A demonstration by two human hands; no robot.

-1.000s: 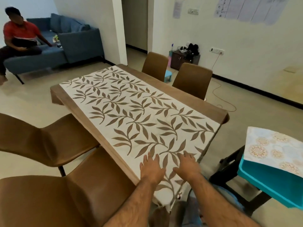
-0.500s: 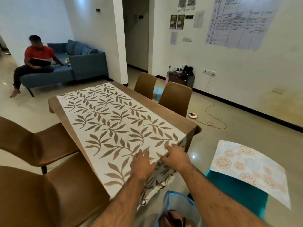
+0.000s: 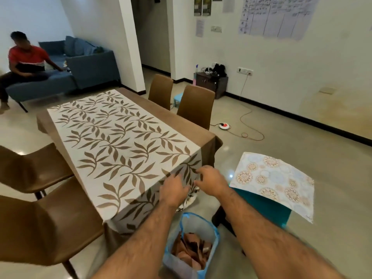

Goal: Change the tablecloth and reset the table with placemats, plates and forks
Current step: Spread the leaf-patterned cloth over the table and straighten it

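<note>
Head view: left hand [image 3: 174, 191] and right hand [image 3: 211, 181] both bear on the leaf-print tablecloth [image 3: 120, 143] where it drapes over the near end of the desk [image 3: 209, 141], fingers curled into the overhang; soft, light fabric, probably best gathered at that hem

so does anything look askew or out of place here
The leaf-print tablecloth sits off-centre, leaving a wider bare strip of table on the far side. Both hands, left hand and right hand, are on its hanging near end.
</note>
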